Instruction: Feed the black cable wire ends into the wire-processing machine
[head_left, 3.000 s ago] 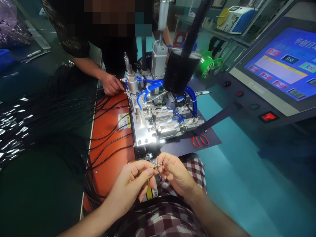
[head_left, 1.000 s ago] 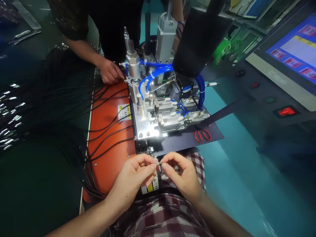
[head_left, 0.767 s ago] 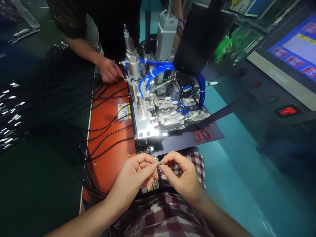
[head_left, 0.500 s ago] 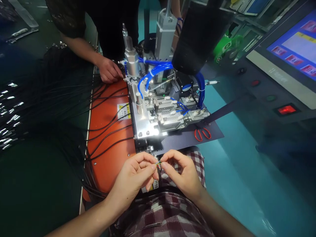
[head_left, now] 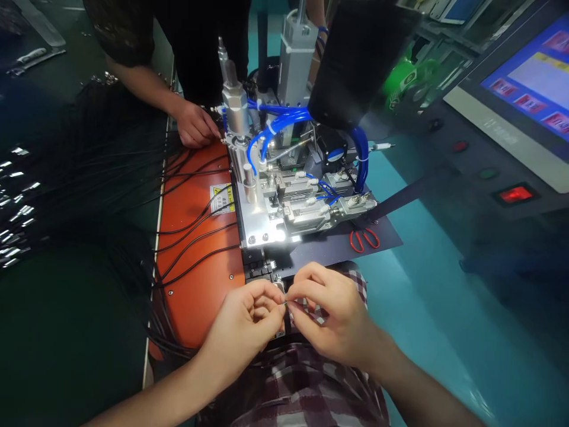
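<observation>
My left hand [head_left: 251, 314] is closed in a pinch, thumb against forefinger, on thin coloured wires [head_left: 285, 303] that are mostly hidden by the fingertips. From the other side my right hand [head_left: 331, 308] pinches the same wires, its fingertips almost touching those of the left. Both hands are held above my lap, in front of the near end of the machine's black track [head_left: 258, 271]. Just beyond them stands a metal machine [head_left: 306, 213] with blue air tubes [head_left: 284, 126].
Black cables [head_left: 195, 261] lie across the orange machine top [head_left: 200, 308] at left. Red-handled scissors [head_left: 364, 240] rest on the dark plate at right. A co-worker's hand [head_left: 195, 124] touches the machine's far left. A control panel screen [head_left: 533, 89] stands at right.
My right hand has turned and risen slightly, its fingertips closing in on the left's. The coloured wires, plainer before, are now nearly covered. The co-worker's hand stays in place.
</observation>
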Available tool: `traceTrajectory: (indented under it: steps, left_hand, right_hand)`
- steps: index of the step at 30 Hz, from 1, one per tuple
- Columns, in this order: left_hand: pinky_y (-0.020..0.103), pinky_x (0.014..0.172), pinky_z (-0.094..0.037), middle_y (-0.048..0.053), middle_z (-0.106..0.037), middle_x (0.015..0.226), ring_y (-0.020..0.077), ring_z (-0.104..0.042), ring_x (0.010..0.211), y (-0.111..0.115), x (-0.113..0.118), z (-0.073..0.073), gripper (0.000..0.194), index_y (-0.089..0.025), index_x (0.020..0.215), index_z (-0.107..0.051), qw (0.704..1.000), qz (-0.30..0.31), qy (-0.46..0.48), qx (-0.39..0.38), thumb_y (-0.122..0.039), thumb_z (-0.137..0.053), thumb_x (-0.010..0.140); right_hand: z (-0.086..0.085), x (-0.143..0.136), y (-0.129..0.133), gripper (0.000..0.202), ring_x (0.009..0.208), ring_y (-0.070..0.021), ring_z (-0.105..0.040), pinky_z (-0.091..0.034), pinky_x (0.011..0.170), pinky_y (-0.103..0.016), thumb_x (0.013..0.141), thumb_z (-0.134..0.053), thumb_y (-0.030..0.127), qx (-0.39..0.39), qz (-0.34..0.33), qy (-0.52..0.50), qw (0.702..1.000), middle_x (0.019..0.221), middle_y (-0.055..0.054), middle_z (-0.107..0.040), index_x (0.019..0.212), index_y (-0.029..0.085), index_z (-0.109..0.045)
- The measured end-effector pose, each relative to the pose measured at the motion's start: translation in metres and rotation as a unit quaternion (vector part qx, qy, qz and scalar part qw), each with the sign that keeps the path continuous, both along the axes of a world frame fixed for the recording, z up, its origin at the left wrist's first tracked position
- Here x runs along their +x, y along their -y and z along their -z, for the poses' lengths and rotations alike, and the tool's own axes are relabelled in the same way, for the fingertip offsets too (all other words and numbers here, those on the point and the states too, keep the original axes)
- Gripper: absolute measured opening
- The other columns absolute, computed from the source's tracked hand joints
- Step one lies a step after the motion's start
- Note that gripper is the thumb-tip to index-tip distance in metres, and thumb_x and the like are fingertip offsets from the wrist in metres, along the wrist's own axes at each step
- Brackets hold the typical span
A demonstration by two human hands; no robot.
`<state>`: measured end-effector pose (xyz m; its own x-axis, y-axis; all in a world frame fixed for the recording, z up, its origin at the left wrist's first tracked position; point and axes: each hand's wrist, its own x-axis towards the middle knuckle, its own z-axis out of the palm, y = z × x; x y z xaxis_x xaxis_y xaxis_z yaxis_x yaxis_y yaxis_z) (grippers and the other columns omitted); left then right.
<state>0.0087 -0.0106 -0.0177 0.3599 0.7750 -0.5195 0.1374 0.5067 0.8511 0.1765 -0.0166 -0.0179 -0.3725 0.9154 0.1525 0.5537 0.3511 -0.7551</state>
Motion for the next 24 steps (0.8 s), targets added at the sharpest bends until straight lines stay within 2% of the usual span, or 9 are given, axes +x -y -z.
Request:
traceTrajectory:
  steps: [3, 5, 7, 11, 14, 16, 19, 24]
  left_hand:
    - [0.017, 0.044, -0.026, -0.007, -0.044, 0.053, 0.0052, -0.037, 0.048, 0.003, 0.001, 0.002, 0.001, -0.014, 0.074, -0.055, 0.998, 0.035, -0.023, 0.036, -0.015, -0.054, 0.073]
    - [0.018, 0.046, -0.026, -0.007, -0.044, 0.054, 0.0057, -0.036, 0.05, 0.004, 0.001, 0.004, 0.003, -0.014, 0.073, -0.056, 0.997, 0.06, -0.033, 0.045, -0.014, -0.053, 0.073]
    - [0.018, 0.045, -0.026, -0.006, -0.046, 0.054, 0.0057, -0.037, 0.049, 0.004, 0.001, 0.004, 0.004, -0.014, 0.071, -0.056, 0.996, 0.07, -0.035, 0.036, -0.014, -0.053, 0.073]
    - [0.018, 0.04, -0.026, -0.005, -0.053, 0.051, 0.0047, -0.037, 0.041, 0.0, 0.002, 0.003, 0.002, -0.015, 0.074, -0.054, 0.999, 0.044, -0.023, -0.016, -0.016, -0.055, 0.073]
    - [0.017, 0.038, -0.025, -0.006, -0.052, 0.049, 0.004, -0.036, 0.038, -0.002, 0.003, 0.0, 0.003, -0.015, 0.073, -0.054, 0.999, 0.03, -0.015, -0.023, -0.016, -0.057, 0.071]
    - [0.016, 0.037, -0.024, -0.007, -0.05, 0.048, 0.0037, -0.035, 0.038, -0.001, 0.003, -0.001, 0.003, -0.015, 0.071, -0.054, 0.999, 0.025, -0.011, -0.019, -0.015, -0.058, 0.07]
    - [0.016, 0.037, -0.024, -0.009, -0.045, 0.047, 0.0036, -0.034, 0.039, 0.0, 0.003, -0.001, 0.003, -0.015, 0.07, -0.054, 1.0, 0.022, -0.008, -0.013, -0.015, -0.057, 0.07]
    - [0.016, 0.04, -0.024, -0.009, -0.04, 0.048, 0.0042, -0.032, 0.042, 0.001, 0.002, 0.002, 0.001, -0.015, 0.072, -0.054, 0.999, 0.038, -0.017, 0.003, -0.015, -0.055, 0.071]
  right_hand:
    - [-0.006, 0.003, -0.001, 0.009, 0.063, -0.0128, -0.048, -0.033, 0.059, -0.029, 0.074, -0.056, 0.011, 0.02, -0.034, 0.071, 0.997, 0.083, -0.001, -0.057, 0.077, 0.019, -0.059]
    - [-0.008, 0.003, -0.002, 0.008, 0.063, -0.0126, -0.048, -0.032, 0.058, -0.028, 0.074, -0.056, 0.011, 0.001, -0.044, 0.08, 0.996, 0.082, 0.0, -0.056, 0.076, 0.018, -0.057]
    - [-0.008, 0.004, -0.003, 0.007, 0.063, -0.0122, -0.048, -0.034, 0.058, -0.027, 0.077, -0.055, 0.011, -0.039, -0.048, 0.055, 0.997, 0.079, 0.0, -0.055, 0.077, 0.018, -0.055]
    - [-0.004, 0.008, -0.005, 0.012, 0.067, -0.0115, -0.05, -0.039, 0.059, -0.024, 0.084, -0.048, 0.009, -0.116, -0.016, -0.059, 0.991, 0.079, 0.0, -0.054, 0.077, 0.018, -0.052]
    - [-0.003, 0.011, -0.004, 0.011, 0.066, -0.0113, -0.05, -0.039, 0.059, -0.024, 0.083, -0.049, 0.008, -0.129, -0.011, -0.065, 0.989, 0.08, 0.0, -0.054, 0.078, 0.018, -0.053]
    - [-0.004, 0.012, -0.002, 0.009, 0.062, -0.0107, -0.049, -0.037, 0.058, -0.025, 0.08, -0.054, 0.01, -0.118, -0.029, -0.031, 0.992, 0.081, 0.0, -0.054, 0.081, 0.018, -0.055]
    - [-0.008, 0.011, -0.001, 0.006, 0.06, -0.0111, -0.046, -0.032, 0.058, -0.027, 0.076, -0.058, 0.013, -0.06, -0.041, 0.047, 0.996, 0.08, 0.001, -0.055, 0.08, 0.018, -0.056]
    - [-0.009, 0.008, 0.001, 0.006, 0.061, -0.0131, -0.043, -0.027, 0.058, -0.029, 0.079, -0.054, 0.016, 0.037, -0.057, 0.146, 0.987, 0.078, 0.0, -0.058, 0.074, 0.018, -0.057]
